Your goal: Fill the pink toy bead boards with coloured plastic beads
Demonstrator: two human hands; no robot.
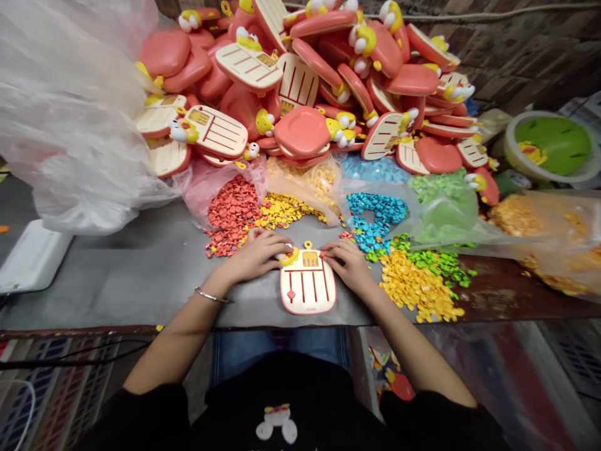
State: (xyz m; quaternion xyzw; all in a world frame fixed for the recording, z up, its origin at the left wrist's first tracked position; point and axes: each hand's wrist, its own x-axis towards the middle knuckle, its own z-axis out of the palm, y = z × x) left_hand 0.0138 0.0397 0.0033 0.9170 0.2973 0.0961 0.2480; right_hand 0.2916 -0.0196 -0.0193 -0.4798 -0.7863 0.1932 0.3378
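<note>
A cream-faced toy board (pixel 308 300) with a red rim lies flat on the table in front of me, its slots running toward me. A small red piece sits in its leftmost slot. My left hand (pixel 258 254) is closed on the board's upper left corner, at the yellow-and-white animal head (pixel 288 257). At the upper right corner, the fingertips of my right hand (pixel 347 262) pinch a small red piece (pixel 322 255) against the board. Loose red pieces (pixel 232 210) lie beyond my left hand, blue pieces (pixel 375 213) beyond my right.
A tall heap of similar red toy boards (pixel 303 131) fills the back. Yellow pieces (pixel 417 285) and green pieces (pixel 441 263) spread to the right. Clear plastic bags (pixel 84 125) bulge at the left, above a white box (pixel 35 257). A green-filled tub (pixel 551 144) stands back right.
</note>
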